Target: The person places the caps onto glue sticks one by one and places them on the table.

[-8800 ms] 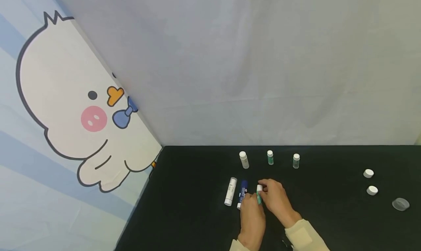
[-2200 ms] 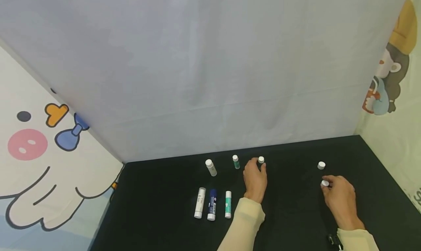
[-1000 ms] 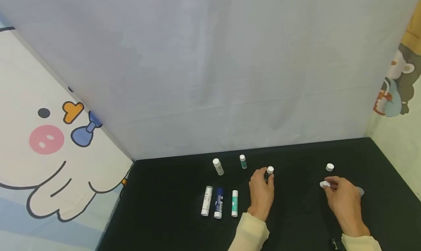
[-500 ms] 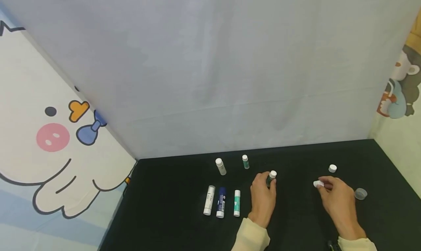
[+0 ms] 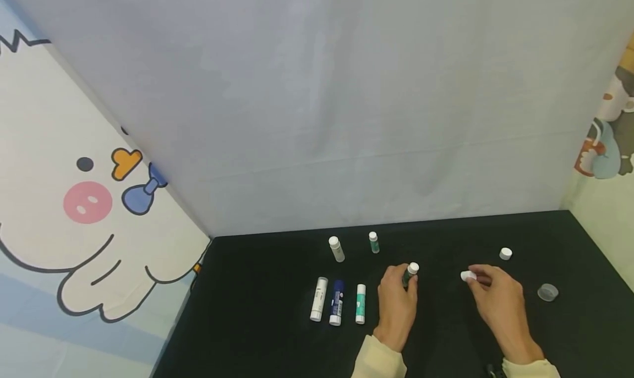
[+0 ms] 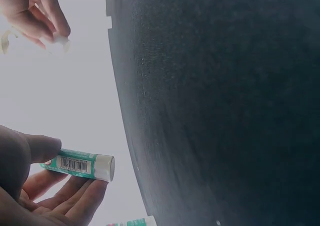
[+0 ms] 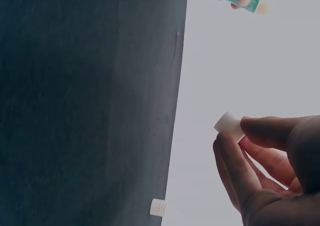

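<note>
My left hand [image 5: 398, 303] grips an upright green glue stick [image 5: 408, 276], its white base [image 6: 104, 167] pointing down at the table. A pale, cream-coloured top end shows on it in the right wrist view. To the right, my right hand [image 5: 502, 306] pinches a small white cap [image 5: 468, 276] between thumb and fingertips, clear of the tabletop in its wrist view. A gap separates the cap from the glue stick. Behind my left hand stand a white glue stick [image 5: 337, 250] and a small green glue stick [image 5: 374, 242].
Left of my hands lie a white glue stick [image 5: 319, 299], a blue one [image 5: 337, 302] and a teal one [image 5: 360, 304] in a row. Another white cap [image 5: 506, 253] and a clear translucent cap [image 5: 547, 292] sit on the black table [image 5: 267, 290] at right.
My left hand has picked up the back-row green glue stick and drawn it nearer. My right hand has lifted a white cap and carried it left. Earlier, both hands set down the teal stick.
</note>
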The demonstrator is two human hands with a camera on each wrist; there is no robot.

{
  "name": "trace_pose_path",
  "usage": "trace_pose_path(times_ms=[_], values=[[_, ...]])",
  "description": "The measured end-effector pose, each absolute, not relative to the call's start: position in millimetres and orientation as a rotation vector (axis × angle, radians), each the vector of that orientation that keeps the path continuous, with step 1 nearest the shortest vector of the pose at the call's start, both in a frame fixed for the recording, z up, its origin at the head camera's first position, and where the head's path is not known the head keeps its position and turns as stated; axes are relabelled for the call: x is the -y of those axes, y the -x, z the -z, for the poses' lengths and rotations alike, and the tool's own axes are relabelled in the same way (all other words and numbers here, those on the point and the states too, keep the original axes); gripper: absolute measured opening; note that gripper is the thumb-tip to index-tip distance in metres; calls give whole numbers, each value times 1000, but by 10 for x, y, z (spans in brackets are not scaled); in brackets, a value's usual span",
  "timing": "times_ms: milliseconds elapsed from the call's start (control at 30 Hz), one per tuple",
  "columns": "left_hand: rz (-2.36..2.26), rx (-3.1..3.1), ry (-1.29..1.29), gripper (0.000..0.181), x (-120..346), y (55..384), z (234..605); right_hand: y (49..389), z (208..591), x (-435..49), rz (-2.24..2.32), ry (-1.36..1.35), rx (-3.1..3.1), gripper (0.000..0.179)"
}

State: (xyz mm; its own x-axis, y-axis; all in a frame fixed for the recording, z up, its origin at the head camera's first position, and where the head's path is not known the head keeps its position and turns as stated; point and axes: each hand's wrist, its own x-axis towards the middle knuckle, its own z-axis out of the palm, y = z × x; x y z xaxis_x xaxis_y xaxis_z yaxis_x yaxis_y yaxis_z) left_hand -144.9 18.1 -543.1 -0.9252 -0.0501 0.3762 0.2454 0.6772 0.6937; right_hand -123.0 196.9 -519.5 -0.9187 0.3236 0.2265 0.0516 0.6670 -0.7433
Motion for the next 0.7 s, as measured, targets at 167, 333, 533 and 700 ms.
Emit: trace_pose_path(times_ms=[167,333,533,700], values=[[1129,2532,141,18,-154,1397,5419,1221,5179,-1894,-1144,265,2524,18],[1134,2533,136,19,-133,1335,5426,1198,5170,-1832,-1144,210,2501,18],[1128,2520,134,18,-108,1278,5442,1178,5163,-1774,-1151,166,2488,19],[1120,2534,123,18,-79,1248,5435,1182,5153,-1733,-1159,155,2491,17]])
